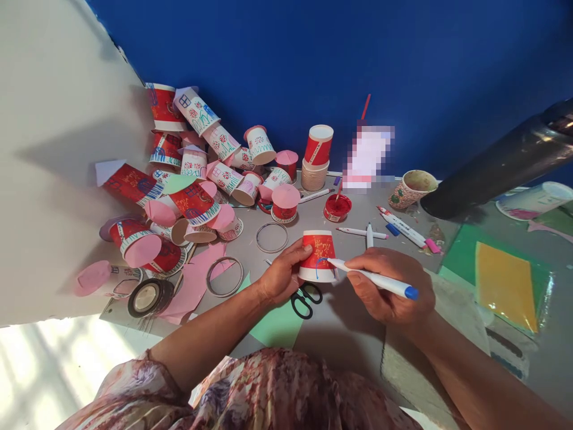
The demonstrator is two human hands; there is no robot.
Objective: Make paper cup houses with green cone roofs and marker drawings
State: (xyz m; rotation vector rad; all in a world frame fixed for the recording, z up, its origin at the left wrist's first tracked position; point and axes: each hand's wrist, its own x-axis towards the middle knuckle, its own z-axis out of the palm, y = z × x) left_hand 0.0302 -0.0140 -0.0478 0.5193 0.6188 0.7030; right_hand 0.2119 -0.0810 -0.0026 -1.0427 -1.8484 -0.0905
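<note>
My left hand (286,267) grips a red and white paper cup (317,257), held upside down with its wide white rim at the bottom. Gold lettering and a fresh-looking blue curved line show on the cup's red side. In my right hand (394,283) is a white marker (380,279) with a blue end. Its tip touches the cup near the blue line. Just below the cup lie black-handled scissors (304,300), partly hidden, on a light green sheet (273,322).
Decorated paper cups (197,200) are heaped at the left. Cup stack (314,173), red paint pot (337,207) and loose markers (403,227) sit behind my hands. Tape rings (224,276), black tape (150,297), a patterned cup (412,188) and a dark pipe (492,161) stand around.
</note>
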